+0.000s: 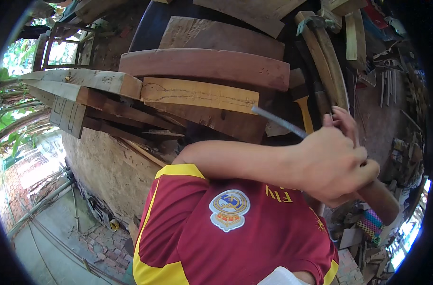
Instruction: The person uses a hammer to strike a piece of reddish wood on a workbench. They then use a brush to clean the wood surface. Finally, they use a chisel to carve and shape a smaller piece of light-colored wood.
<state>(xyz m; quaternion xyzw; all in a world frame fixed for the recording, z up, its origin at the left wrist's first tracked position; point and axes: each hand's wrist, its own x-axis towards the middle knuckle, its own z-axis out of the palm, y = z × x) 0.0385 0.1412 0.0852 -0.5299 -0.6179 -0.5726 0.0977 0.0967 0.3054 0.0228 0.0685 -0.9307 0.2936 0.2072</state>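
Note:
My left forearm crosses my body from the left, and my left hand [337,164] is closed on a chisel-like tool, its metal blade [278,121] angled toward a yellowish board [197,95] with dark markings. A thick wooden handle [385,204] projects below that hand to the right. Behind it, my right hand [344,123] is partly hidden, its fingers curled at the lower end of a long dark tool [321,95]; what they grip is unclear. A reddish plank [202,64] lies just beyond the yellowish board.
Pale angled beams [93,83] stick out left over a worn wooden surface [107,161]. Long timbers with a hammer head [316,23] are at top right. A yellow-handled tool [304,114] lies beside the boards. Greenery [10,114] and brick paving [102,251] are left; offcuts clutter the right.

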